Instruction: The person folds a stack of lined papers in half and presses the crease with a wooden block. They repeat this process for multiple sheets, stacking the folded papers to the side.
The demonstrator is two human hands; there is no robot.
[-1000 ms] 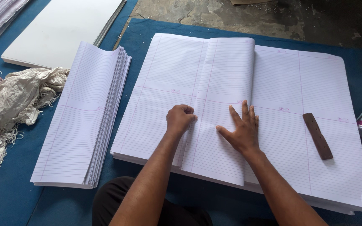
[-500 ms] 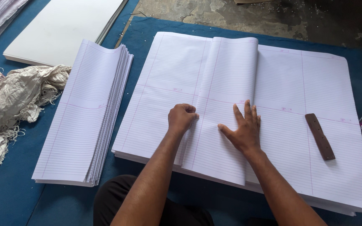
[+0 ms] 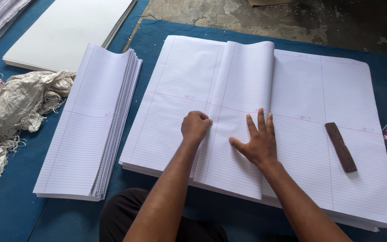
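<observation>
Blue floor mat (image 3: 19,210), concrete beyond. Folded ruled sheet (image 3: 238,121), frame centre, on large paper stack (image 3: 337,179): unmoved since earlier views. Left hand (image 3: 195,127) fisted on the crease; right hand (image 3: 257,142) spread flat, pressing as before.

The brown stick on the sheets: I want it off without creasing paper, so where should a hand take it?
Pinch the brown stick across its narrow width near the middle, coming from above with the right hand. It lies flat and slanted on the ruled sheets, long edges free, nothing touching it.
</observation>
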